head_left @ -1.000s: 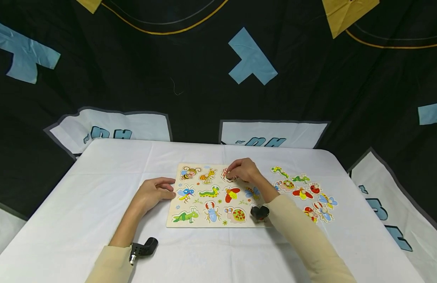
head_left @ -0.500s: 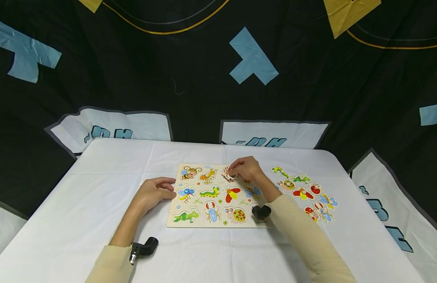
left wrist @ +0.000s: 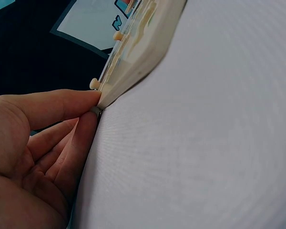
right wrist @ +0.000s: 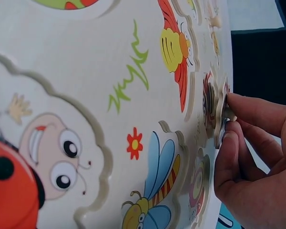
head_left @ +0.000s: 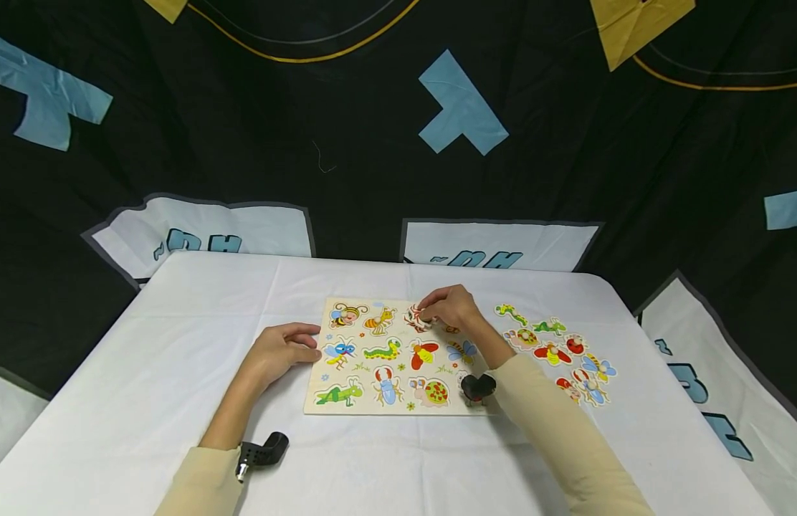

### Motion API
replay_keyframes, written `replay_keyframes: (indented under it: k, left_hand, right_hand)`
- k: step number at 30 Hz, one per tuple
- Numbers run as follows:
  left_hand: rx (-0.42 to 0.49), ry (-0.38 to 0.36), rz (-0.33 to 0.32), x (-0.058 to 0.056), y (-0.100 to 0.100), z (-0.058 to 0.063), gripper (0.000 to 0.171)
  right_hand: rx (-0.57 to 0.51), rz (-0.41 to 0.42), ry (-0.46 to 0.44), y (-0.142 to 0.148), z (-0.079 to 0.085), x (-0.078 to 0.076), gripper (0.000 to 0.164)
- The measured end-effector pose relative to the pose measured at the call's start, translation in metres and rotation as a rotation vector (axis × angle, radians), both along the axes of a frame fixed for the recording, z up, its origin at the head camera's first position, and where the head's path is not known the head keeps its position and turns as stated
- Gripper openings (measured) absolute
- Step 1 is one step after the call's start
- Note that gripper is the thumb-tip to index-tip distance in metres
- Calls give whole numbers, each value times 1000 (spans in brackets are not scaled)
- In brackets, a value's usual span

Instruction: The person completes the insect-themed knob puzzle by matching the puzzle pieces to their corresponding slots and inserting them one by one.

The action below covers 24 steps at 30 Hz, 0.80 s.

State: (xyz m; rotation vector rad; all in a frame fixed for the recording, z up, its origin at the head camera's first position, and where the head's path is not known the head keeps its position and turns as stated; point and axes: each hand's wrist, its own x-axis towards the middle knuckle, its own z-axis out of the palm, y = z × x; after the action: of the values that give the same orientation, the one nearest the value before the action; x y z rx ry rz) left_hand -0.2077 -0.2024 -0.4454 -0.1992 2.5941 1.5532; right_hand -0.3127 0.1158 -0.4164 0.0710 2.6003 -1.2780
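Observation:
A pale wooden insect puzzle board (head_left: 355, 377) lies on the white table. My left hand (head_left: 276, 355) is at its left edge; in the left wrist view the thumb and a finger pinch that edge. Over the top row, my right hand (head_left: 451, 308) pinches a spider puzzle piece (head_left: 416, 319) by its small knob. In the right wrist view this piece (right wrist: 221, 114) stands slightly off the board, just above the printed spider (right wrist: 209, 106). Part of the spider piece is hidden behind my fingers. Printed bees, a caterpillar and a grasshopper show in the board's recesses.
Several loose insect pieces (head_left: 551, 353) lie on the white tablecloth (head_left: 656, 401) right of the board, partly behind the right forearm. A black device (head_left: 263, 453) sits on the left wrist, another (head_left: 477, 388) on the right. A dark curtain (head_left: 347, 179) hangs behind the table.
My right hand shifts slightly right and up, with the spider piece turning a little over its printed spot. The left hand stays at the board's edge.

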Motion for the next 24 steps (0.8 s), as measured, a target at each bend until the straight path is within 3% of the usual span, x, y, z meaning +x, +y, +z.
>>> replay_keyframes:
  k: [18, 24]
  left_hand:
    - [4, 3, 4, -1, 0, 0, 55]
    - [8, 6, 1, 0, -1, -2, 55]
  right_hand:
    - [89, 30, 83, 1, -2, 3, 22]
    - [108, 45, 64, 0, -7, 2, 23]
